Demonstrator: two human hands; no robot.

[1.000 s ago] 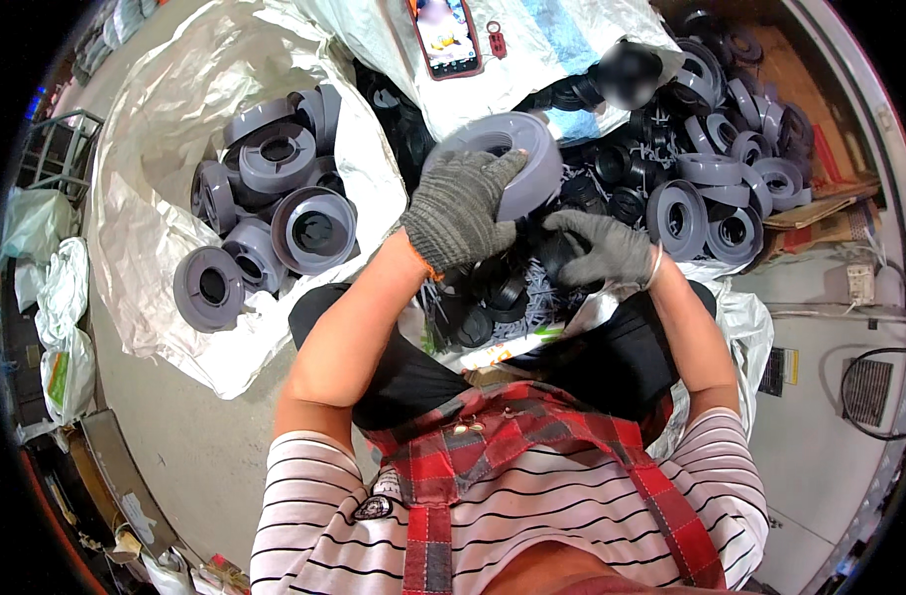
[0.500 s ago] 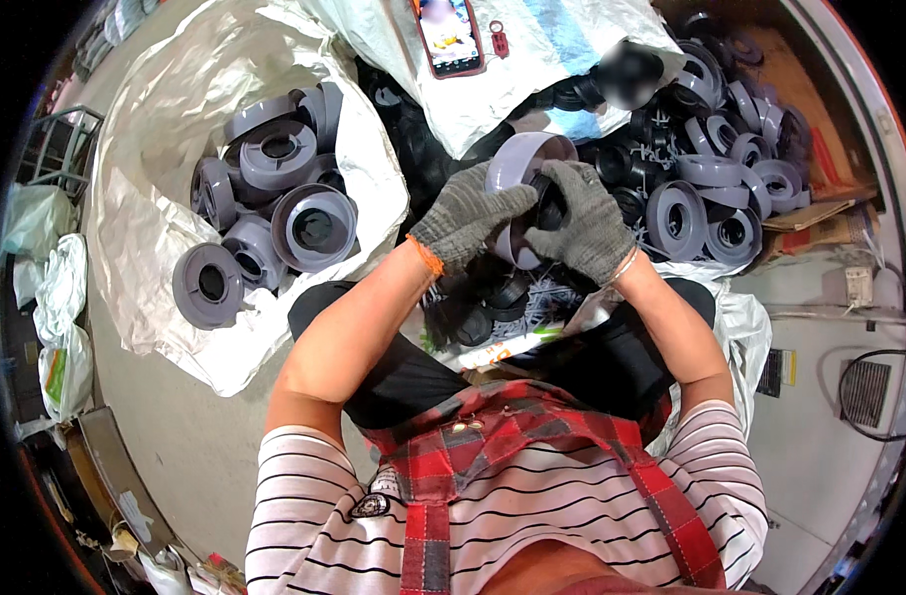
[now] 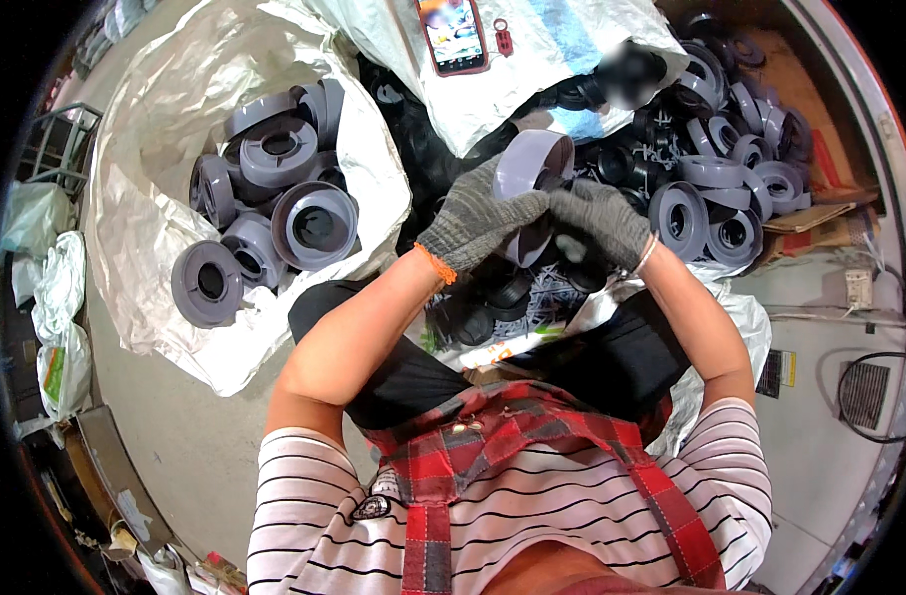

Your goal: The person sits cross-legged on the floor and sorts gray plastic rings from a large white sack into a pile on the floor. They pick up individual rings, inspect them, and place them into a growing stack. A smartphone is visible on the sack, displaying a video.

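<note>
Both my hands wear grey knit gloves and meet at a grey plastic ring (image 3: 528, 159) with a wide rim, tilted on its side. My left hand (image 3: 481, 216) is closed round the ring's left side. At its open centre, the fingers of my right hand (image 3: 604, 220) are bent inward; a dark part there is mostly hidden behind them. Below the hands, black round plastic parts (image 3: 508, 290) lie among thin grey plastic scraps (image 3: 552, 293).
On the left, a large white woven sack (image 3: 141, 188) holds several grey rings (image 3: 314, 226) with black centres. More grey rings (image 3: 679, 220) are heaped at the right beside cardboard (image 3: 815, 213). A phone (image 3: 455, 38) lies on a white sheet (image 3: 532, 59) at the far side.
My right hand has turned, its fingers folding over the ring's centre and hiding the black part seen there before. The ring stays in my left hand, nearly in place.
</note>
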